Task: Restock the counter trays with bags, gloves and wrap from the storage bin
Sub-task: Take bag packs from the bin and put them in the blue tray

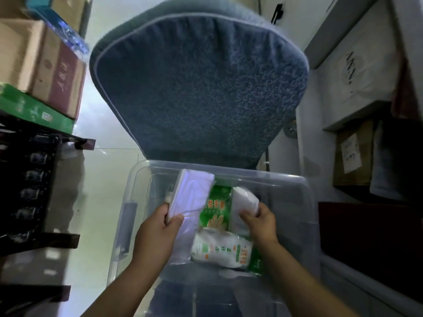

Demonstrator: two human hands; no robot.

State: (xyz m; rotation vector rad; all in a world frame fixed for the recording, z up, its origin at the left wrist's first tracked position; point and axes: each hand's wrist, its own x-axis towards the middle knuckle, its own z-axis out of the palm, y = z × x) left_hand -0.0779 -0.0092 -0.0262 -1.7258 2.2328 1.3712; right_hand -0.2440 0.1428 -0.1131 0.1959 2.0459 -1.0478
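Clear bin (137,179) holds white packs (219,248) and green glove pack (215,213).

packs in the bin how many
4: flat white pack in left hand, white bundle in right hand, green pack between them, printed pack nearest. More may be hidden.

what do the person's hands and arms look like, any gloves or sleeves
The left hand and right hand wear no gloves, and no ring or watch shows. The left forearm and right forearm are uncovered to the frame's edge; no sleeve is in view.
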